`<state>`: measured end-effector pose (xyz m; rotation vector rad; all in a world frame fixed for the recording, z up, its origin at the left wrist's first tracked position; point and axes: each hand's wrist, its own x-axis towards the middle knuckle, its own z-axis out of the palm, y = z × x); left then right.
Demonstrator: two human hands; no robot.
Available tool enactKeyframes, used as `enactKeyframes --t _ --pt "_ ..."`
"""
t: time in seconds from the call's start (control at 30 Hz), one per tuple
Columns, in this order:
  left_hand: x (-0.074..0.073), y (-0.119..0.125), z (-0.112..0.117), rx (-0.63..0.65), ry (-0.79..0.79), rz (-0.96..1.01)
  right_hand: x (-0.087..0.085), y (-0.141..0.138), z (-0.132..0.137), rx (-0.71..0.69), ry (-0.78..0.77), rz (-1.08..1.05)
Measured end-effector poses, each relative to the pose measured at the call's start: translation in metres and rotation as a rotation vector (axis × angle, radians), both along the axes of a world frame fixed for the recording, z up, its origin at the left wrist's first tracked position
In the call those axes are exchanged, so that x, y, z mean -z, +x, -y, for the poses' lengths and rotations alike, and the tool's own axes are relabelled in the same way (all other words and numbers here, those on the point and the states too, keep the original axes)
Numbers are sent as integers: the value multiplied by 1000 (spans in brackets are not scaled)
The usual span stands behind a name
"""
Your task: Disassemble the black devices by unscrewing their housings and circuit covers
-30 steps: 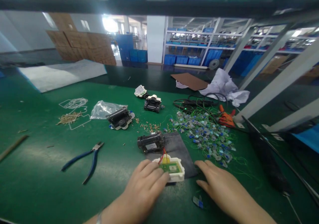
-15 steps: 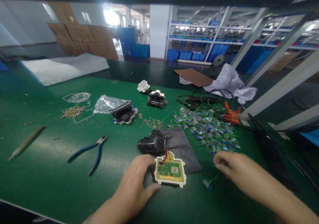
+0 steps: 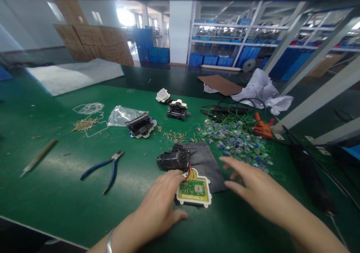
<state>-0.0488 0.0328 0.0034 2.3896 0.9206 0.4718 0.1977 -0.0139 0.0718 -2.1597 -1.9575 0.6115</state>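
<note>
A white-rimmed housing (image 3: 208, 193) lies face up in front of me, a green circuit board (image 3: 192, 187) inside it. Red wires (image 3: 188, 173) run from it to a black cylindrical part (image 3: 172, 160) just behind. My left hand (image 3: 160, 196) is at the housing's left edge, fingertips over its upper left side and thumb apart below; whether it presses on it I cannot tell. Over the right edge of a dark grey cloth (image 3: 209, 166) hovers my right hand (image 3: 246, 179), fingers spread, holding nothing. Beyond it lies a heap of small blue-and-clear pieces with green wires (image 3: 239, 140).
Blue-handled pliers (image 3: 114, 166) and a pen-like tool (image 3: 39, 157) lie at left. Further back are similar black-and-white assemblies (image 3: 140, 125), loose brass-coloured pins (image 3: 176, 136), a plastic bag (image 3: 125, 116), an orange tool (image 3: 263, 127) and black cables (image 3: 225, 108). White posts (image 3: 315, 99) stand at right.
My right hand has moved left and opened its fingers. The small wired piece that lay below it no longer shows. The red light on the board is gone; my left hand has shifted slightly.
</note>
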Motion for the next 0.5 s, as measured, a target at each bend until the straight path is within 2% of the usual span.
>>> enactKeyframes --t 0.1,0.17,0.33,0.5 --pt "-3 8 -2 11 24 14 11 -19 5 -189 -69 -144" --pt "-8 14 -5 -25 -53 76 13 -28 3 -229 -49 -222" --pt "-28 24 -20 -195 -448 265 11 -34 -14 -73 61 -388" --pt "-32 32 -31 -202 -720 447 19 -30 -31 -14 98 -715"
